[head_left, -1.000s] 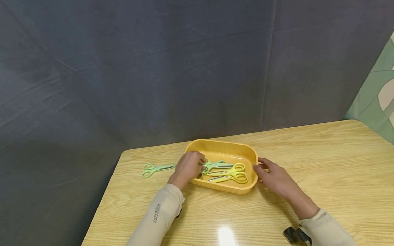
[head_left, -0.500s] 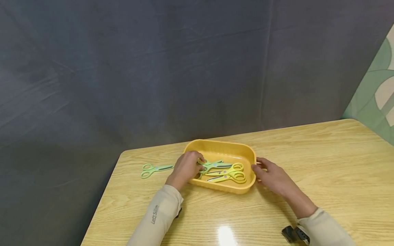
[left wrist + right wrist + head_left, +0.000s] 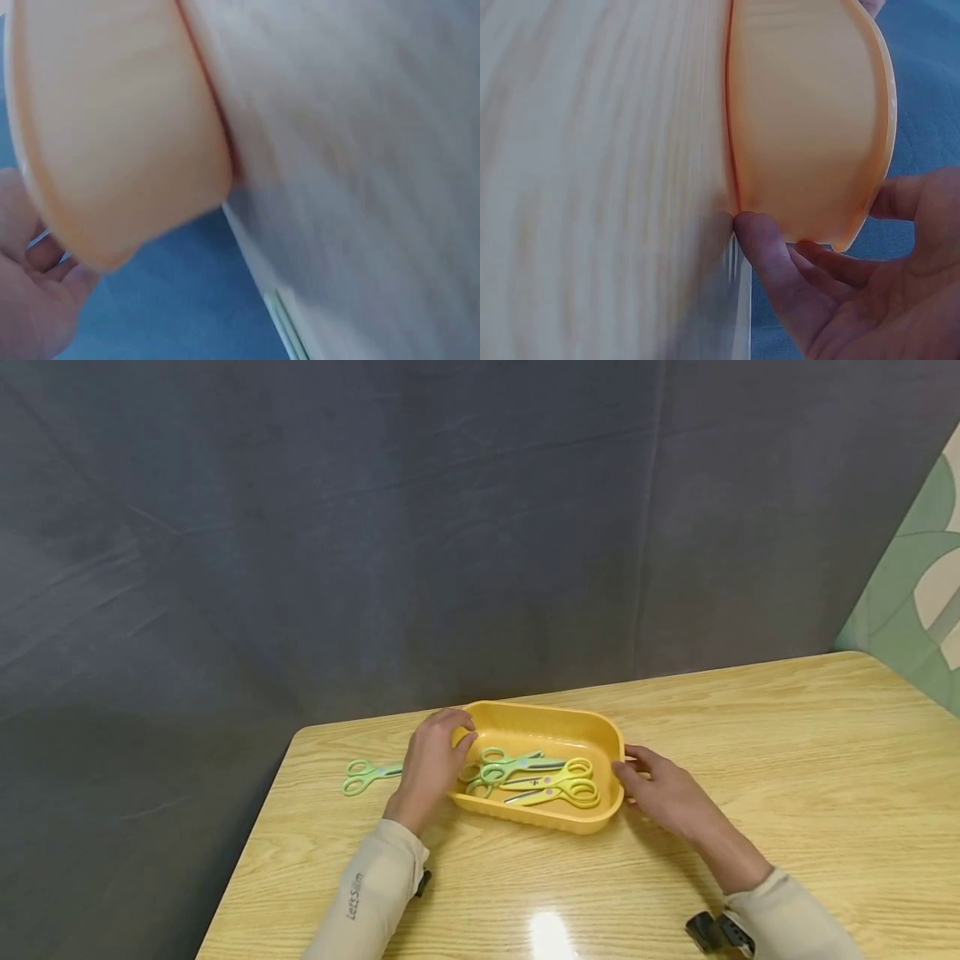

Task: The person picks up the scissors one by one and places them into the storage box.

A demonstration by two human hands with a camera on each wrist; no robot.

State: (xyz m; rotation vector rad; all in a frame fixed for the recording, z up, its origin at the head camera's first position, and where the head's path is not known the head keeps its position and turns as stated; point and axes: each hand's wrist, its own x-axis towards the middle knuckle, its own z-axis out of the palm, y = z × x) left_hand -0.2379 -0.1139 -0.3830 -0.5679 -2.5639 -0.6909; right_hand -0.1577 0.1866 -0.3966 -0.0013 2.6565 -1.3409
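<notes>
A yellow plastic bin [image 3: 551,714] sits on the table with several scissors in it. Green scissors [image 3: 517,766] lie at its left part, and yellow scissors [image 3: 551,793] lie in front of them. My left hand [image 3: 435,764] is over the bin's left end, fingers loosely bent and nothing held; the left wrist view has it beside the rim [image 3: 34,180]. My right hand [image 3: 667,793] holds the bin's right end, thumb at the rim and fingers along the outer wall [image 3: 802,112]. Another pair of green scissors [image 3: 367,775] lies left of the bin, its blades partly hidden by my left hand.
The wood-grain table [image 3: 750,743] stretches far to the right of the bin. A dark cloth [image 3: 480,527] hangs right behind its back edge, and a green patterned surface [image 3: 900,577] rises beyond the right corner.
My left hand has lifted from the green scissors in the bin and moved left to the bin's left end, uncovering their handles. The right hand stays at the bin.
</notes>
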